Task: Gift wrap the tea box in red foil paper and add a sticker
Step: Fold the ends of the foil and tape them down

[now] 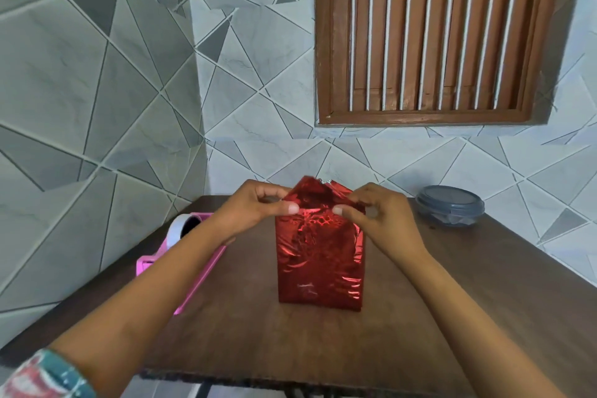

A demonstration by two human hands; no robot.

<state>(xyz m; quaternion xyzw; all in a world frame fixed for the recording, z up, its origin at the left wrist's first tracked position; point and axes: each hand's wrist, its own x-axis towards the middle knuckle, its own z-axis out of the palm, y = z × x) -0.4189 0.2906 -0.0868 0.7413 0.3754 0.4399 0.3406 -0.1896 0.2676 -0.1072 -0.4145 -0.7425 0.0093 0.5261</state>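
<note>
Patterned sleeve (45,378) at near left. Tea box (319,268), covered in red foil paper (315,192), stands upright mid-table (452,317), back from the near edge. Left hand (252,207) and right hand (384,216) each pinch the foil's loose top, thumb tips close together. Pink tape dispenser (193,255) on the left edge. Far right corner: round grey container (449,205), lid on, contents unreadable.
</note>
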